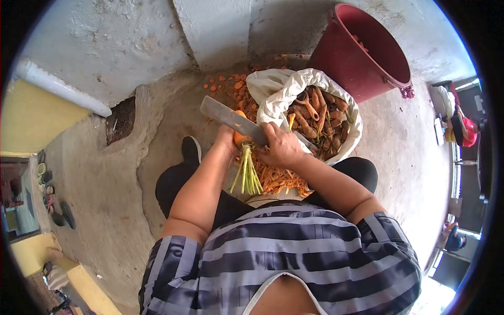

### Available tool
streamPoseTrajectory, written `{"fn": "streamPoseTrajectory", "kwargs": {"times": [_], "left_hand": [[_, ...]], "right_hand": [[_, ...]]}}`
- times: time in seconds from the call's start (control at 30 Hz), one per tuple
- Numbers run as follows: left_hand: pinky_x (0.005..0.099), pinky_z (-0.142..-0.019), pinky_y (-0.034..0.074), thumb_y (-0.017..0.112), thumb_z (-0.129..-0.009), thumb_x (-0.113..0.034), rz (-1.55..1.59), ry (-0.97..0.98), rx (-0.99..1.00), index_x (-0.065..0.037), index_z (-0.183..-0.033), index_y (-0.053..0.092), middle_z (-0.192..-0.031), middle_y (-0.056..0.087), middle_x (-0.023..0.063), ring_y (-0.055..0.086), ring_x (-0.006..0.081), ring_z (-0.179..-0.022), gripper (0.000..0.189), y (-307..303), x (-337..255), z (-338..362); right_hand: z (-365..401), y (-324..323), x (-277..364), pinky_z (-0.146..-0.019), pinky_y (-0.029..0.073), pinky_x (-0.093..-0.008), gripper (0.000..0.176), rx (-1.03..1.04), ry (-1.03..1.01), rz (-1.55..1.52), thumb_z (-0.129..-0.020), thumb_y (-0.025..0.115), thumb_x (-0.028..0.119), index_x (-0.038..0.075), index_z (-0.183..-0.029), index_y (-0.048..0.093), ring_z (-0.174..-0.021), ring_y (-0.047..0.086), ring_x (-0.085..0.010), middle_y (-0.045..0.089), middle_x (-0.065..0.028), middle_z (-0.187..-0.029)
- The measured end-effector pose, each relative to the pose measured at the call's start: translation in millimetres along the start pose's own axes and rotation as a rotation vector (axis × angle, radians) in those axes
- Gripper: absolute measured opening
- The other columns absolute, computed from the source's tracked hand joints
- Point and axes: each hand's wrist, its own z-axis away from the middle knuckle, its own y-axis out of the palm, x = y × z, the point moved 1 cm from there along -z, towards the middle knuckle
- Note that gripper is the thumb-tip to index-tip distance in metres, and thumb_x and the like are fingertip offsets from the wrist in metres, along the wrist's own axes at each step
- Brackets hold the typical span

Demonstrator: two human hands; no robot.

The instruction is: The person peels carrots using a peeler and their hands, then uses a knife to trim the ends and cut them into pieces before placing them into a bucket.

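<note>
nearest, a heap of orange carrot peelings (278, 181) lies between the knees. just beyond, the left hand (227, 140) is closed round an orange carrot with green stalks (241, 137). its long axis runs 12 to 6 o'clock, stalks hanging toward 6, body mostly hidden. the right hand (283, 148) grips a broad grey steel knife (228, 116), blade reaching toward 10 o'clock, handle hidden. bare concrete floor (173, 121) lies open at 9 o'clock. at 2 o'clock sits an open white sack of carrots (273, 89), then a dark red plastic bucket (362, 58).
</note>
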Motion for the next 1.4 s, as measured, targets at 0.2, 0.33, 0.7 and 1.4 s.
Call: {"fn": "streamPoseTrajectory", "kwargs": {"times": [0.2,0.33,0.7,1.4], "left_hand": [[0.0393,-0.067,0.049,0.044,-0.086,-0.041,-0.13,-0.14,0.116,-0.006,-0.1,0.052,-0.092,0.056,0.009,0.057,0.0221,-0.083,0.039,2.2,10.0,11.5],[0.0365,-0.061,0.047,0.057,-0.078,-0.046,-1.042,0.134,-0.041,-0.001,-0.094,0.054,-0.091,0.055,0.011,0.057,0.0217,-0.081,0.047,12.0,-6.0,45.0],[0.0388,-0.066,0.046,0.074,-0.054,-0.017,-1.759,0.789,0.145,-0.001,-0.085,0.053,-0.076,0.059,0.0186,0.058,0.0349,-0.076,0.041,69.0,45.0,110.0],[0.0338,-0.069,0.047,0.074,-0.057,-0.021,-1.833,0.613,0.01,0.001,-0.094,0.054,-0.082,0.062,0.0166,0.061,0.0281,-0.08,0.047,75.9,66.3,118.0]], "right_hand": [[-1.8,-1.5,-2.8,-0.065,0.048,-0.0445,0.053,0.056,0.266,-0.058,-0.067,0.064,0.038,0.001,-0.098,0.041,-0.073,0.059,-0.0372,0.058,-0.021,-0.078],[5.1,-15.5,-42.5,-0.062,0.048,-0.0384,0.066,0.006,0.236,-0.308,-0.07,0.063,0.052,-0.004,-0.103,0.047,-0.07,0.061,-0.0296,0.06,-0.0211,-0.077],[67.6,-16.5,-52.8,-0.085,0.04,-0.0347,0.068,0.039,0.167,-0.903,-0.066,0.069,0.05,-0.002,-0.106,0.052,-0.097,0.051,-0.0258,0.055,-0.016,-0.103],[88.1,-16.4,-51.4,-0.077,0.044,-0.041,0.058,-0.123,0.136,-0.679,-0.077,0.056,0.051,-0.002,-0.1,0.055,-0.087,0.057,-0.0367,0.059,-0.0243,-0.089]]}}
